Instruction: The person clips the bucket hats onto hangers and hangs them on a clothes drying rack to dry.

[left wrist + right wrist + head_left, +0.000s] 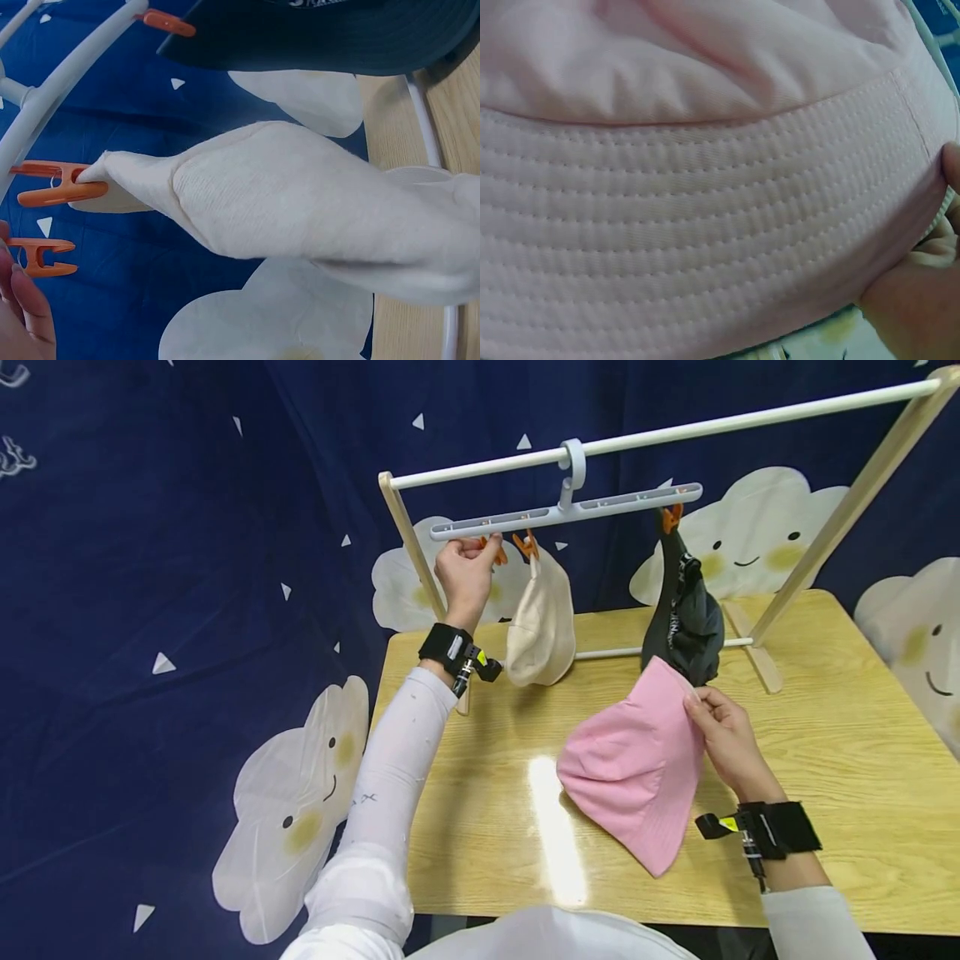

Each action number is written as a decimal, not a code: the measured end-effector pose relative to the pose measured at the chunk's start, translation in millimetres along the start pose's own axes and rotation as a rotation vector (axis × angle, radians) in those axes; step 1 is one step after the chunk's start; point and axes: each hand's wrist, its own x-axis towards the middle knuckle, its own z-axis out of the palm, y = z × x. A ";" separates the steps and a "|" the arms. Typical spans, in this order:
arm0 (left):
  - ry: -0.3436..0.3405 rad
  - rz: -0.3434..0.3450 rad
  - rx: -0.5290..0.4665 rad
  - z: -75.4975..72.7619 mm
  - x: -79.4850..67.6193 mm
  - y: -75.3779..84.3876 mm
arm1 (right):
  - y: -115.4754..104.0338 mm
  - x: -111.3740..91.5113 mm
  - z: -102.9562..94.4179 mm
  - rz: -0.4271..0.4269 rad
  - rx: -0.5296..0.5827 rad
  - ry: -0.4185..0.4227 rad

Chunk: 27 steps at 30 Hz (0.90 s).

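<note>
In the head view my left hand [467,578] is raised to the left end of a grey clip hanger [551,517]. Its thumb and fingers pinch an orange clothespin [46,257], which has no cloth between its jaws in the left wrist view. Beside it, a second orange clothespin [64,184] grips the edge of a cream hat [542,627]. My right hand [726,739] holds a pink bucket hat [637,760] by the brim, thumb on the near side. Stitched rows run along that brim [705,202] in the right wrist view.
The hanger hooks over the white bar [712,428] of a wooden-ended rack [855,502] on the wooden table [847,760]. A dark hat [697,618] hangs from an orange clothespin [672,517] at the hanger's right. Behind is a blue curtain [322,468] with cloud figures.
</note>
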 end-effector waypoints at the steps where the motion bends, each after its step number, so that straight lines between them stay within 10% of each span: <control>1: -0.004 -0.002 -0.005 -0.5 0.0 -0.1 | 0.4 2.6 6.0 0.007 0.018 -0.011; 27: -0.085 -0.079 -0.182 -0.6 -3.7 10.1 | 44.3 38.0 131.7 0.193 0.408 -0.283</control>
